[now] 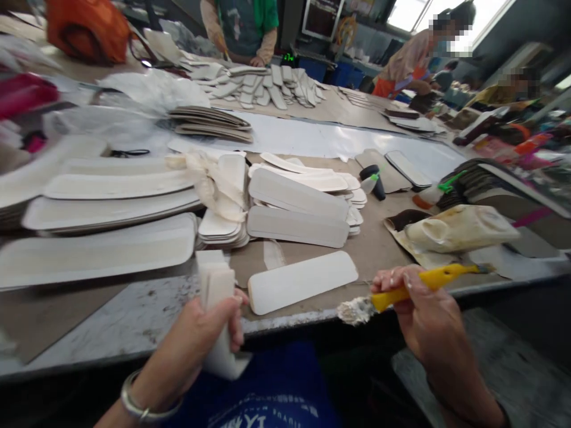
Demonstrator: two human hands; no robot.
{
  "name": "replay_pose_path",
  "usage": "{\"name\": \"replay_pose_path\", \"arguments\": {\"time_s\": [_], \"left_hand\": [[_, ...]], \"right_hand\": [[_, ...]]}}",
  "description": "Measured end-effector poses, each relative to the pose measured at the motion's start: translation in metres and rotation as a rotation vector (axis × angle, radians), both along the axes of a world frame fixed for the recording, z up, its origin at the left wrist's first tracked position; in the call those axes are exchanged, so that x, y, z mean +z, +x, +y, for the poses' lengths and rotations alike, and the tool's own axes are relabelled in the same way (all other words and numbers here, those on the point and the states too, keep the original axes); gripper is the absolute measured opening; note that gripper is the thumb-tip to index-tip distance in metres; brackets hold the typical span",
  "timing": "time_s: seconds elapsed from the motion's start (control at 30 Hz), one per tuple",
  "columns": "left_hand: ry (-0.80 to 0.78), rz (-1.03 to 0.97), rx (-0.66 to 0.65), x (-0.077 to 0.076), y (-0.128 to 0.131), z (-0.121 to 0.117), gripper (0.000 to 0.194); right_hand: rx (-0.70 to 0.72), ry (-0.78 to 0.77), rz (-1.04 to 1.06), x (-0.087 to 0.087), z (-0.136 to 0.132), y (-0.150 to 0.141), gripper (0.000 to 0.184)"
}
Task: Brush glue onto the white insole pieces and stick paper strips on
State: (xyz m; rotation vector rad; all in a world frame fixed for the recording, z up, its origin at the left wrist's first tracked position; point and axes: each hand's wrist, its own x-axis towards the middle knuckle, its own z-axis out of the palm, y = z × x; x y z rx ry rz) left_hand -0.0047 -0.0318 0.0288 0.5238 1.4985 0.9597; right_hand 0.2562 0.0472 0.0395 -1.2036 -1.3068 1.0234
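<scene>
My left hand (pixel 207 333) is closed around a bundle of white strips (pixel 216 279), held upright at the table's front edge, with the lower end bent below my fist. In my right hand (pixel 426 315) is a yellow-handled brush (pixel 446 274), gripped across the fingers. Its clumped white head (pixel 355 311) points left, just over the table edge. Between my hands a single white rounded panel (pixel 303 282) lies flat. Behind it are stacked light panels (pixel 297 226), with a crumpled cream cloth or film (pixel 216 184) over part of the stacks.
Long white curved panels (pixel 98 249) are piled at left. A stained, cream-coloured container (pixel 464 229) lies at right, near small green-tipped bottles (pixel 370 181). Across the table (pixel 312 122), a person in a green top (pixel 245 30) stands behind more pieces. Other people work at far right.
</scene>
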Motion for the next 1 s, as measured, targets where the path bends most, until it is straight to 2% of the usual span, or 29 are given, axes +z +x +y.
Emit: {"name": "replay_pose_path", "arguments": {"time_s": [0.1,0.17,0.27,0.37,0.47,0.63,0.73,0.83,0.93,1.0], "left_hand": [[0.001,-0.212,-0.049,0.011,0.016,-0.005,0.026],[-0.019,-0.267,-0.055,0.016,0.027,-0.008,0.03],[-0.028,-0.229,-0.106,0.019,0.038,-0.011,0.037],[-0.036,-0.202,-0.123,0.017,0.043,-0.013,0.039],[-0.031,-0.186,-0.093,0.013,0.045,-0.015,0.032],[0.005,-0.226,-0.043,0.006,0.045,-0.017,0.025],[-0.007,-0.317,0.069,0.005,0.045,-0.018,0.037],[0.001,-0.415,0.186,0.007,0.045,-0.016,0.046],[0.055,-0.477,0.257,0.007,0.047,-0.013,0.045],[0.086,-0.482,0.294,0.005,0.048,-0.012,0.042]], "right_hand": [[0.336,-0.145,-0.059,0.001,-0.011,-0.034,0.034],[0.494,-0.215,-0.148,-0.001,-0.019,-0.057,0.034],[0.607,-0.281,-0.117,-0.004,-0.028,-0.083,0.029],[0.676,-0.463,0.057,-0.005,-0.034,-0.095,0.027],[0.689,-0.519,0.101,-0.004,-0.038,-0.095,0.024],[0.523,-0.199,-0.198,-0.009,-0.037,-0.09,0.021],[0.433,-0.074,-0.267,-0.014,-0.034,-0.092,0.022],[0.431,-0.15,-0.163,-0.017,-0.033,-0.097,0.024],[0.511,-0.343,-0.036,-0.018,-0.034,-0.102,0.03],[0.532,-0.392,-0.011,-0.018,-0.034,-0.103,0.031]]}}
